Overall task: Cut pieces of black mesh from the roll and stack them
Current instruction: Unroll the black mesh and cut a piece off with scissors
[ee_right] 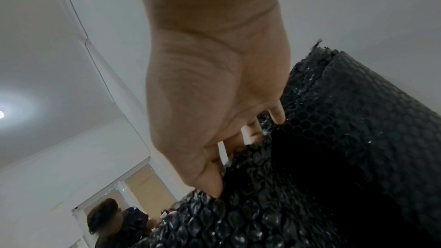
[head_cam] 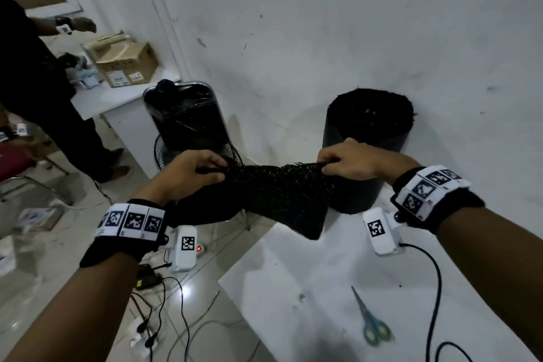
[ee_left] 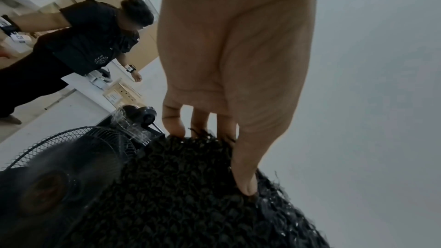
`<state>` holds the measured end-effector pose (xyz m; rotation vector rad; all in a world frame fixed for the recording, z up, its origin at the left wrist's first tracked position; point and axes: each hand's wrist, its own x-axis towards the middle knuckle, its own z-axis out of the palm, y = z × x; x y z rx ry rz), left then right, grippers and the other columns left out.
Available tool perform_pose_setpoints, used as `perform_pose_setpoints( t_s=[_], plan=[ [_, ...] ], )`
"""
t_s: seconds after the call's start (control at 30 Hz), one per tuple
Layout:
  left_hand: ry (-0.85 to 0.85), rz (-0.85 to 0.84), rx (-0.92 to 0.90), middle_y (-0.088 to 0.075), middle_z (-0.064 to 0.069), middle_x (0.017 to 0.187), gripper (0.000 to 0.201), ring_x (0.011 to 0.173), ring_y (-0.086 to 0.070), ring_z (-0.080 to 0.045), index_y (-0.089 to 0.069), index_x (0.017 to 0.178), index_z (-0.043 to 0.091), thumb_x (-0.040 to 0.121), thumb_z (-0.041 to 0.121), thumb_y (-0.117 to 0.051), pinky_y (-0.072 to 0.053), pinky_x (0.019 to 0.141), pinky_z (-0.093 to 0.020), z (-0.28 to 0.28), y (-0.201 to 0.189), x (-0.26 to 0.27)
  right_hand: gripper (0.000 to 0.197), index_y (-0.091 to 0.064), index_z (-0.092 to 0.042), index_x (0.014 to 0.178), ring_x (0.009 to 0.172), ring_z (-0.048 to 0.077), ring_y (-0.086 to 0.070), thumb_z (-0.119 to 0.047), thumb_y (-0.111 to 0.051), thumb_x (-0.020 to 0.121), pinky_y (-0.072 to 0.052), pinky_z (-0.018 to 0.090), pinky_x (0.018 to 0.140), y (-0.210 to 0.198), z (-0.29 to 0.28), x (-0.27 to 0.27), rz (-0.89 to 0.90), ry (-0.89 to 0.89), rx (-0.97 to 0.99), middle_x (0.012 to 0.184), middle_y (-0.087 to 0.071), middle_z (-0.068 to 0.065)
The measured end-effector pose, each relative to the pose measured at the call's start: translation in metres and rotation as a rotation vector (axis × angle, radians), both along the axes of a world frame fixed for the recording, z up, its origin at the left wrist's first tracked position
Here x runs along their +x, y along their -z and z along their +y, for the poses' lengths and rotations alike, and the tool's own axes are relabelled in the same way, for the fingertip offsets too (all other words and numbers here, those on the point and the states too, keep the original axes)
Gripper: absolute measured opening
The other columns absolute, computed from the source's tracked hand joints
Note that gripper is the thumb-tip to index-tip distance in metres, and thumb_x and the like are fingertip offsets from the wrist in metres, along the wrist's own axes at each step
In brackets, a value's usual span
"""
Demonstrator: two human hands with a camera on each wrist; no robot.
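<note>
left hand (head_cam: 192,173) and right hand (head_cam: 349,163) pinching black mesh (head_cam: 279,194)

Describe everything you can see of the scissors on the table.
The scissors lie flat on the white table, near its front edge. Slim grey metal blades, closed, point away toward the wall; the two greenish loop handles face the person. No hand touches them: both hands are busy with the mesh. A black cable runs on the table to their right.

Left hand (head_cam: 192,175) and right hand (head_cam: 349,163) fingertips hidden in the mesh piece (head_cam: 276,194). Roll (head_cam: 367,132) base hidden behind mesh, hand. Bystander (head_cam: 35,82) cut off at frame edge; box (head_cam: 126,63) labels unreadable.
</note>
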<state>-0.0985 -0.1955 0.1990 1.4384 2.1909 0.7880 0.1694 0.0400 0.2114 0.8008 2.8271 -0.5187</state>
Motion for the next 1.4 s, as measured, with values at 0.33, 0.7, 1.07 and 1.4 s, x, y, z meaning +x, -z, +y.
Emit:
perform_pose_setpoints(
  t_s=[0.33,0.7,1.07,1.4],
  plan=[
    [-0.096,0.223,-0.069,-0.068,0.013,0.106,0.021,0.104,-0.063,-0.017,-0.062,0.093,0.048,0.085,0.035,-0.076,-0.051,0.097,-0.045,-0.006,0.002,-0.015,0.017,-0.062,-0.038,0.107,0.107,0.018,-0.042,-0.048,-0.051,0.099,-0.037,0.042,0.099,0.007,-0.035,-0.005,0.058,-0.056,-0.019,0.081,-0.056,-0.018],
    [0.243,0.025,0.112,-0.072,0.012,0.106,0.029,0.101,-0.065,0.002,-0.068,0.115,0.025,0.088,0.033,-0.075,-0.049,0.089,-0.017,0.025,0.014,0.101,0.011,-0.06,-0.034,0.099,0.109,0.018,-0.04,-0.043,-0.053,0.098,-0.036,0.039,0.1,0.008,-0.09,-0.01,0.205,-0.004,-0.121,0.082,-0.049,-0.015],
    [0.122,-0.305,0.195,-0.069,0.003,0.082,0.007,0.077,-0.062,-0.006,-0.069,0.092,0.013,0.096,0.014,-0.064,-0.051,0.075,-0.02,0.01,0.008,0.099,0.016,-0.054,-0.023,0.112,0.096,0.021,-0.058,-0.03,-0.058,0.098,-0.043,0.031,0.082,0.148,-0.108,0.026,0.68,0.848,-0.692,0.112,-0.06,0.005],
    [0.033,-0.413,0.203,-0.066,-0.027,0.1,0.017,0.09,-0.064,-0.021,-0.066,0.098,0.001,0.097,0.018,-0.061,-0.054,0.091,-0.041,0.0,-0.003,0.097,0.026,-0.056,-0.017,0.074,0.06,0.022,-0.048,-0.033,-0.058,0.094,-0.038,0.027,0.055,0.206,-0.16,-0.008,0.514,1.143,-1.881,0.065,-0.053,0.006]
  ],
)
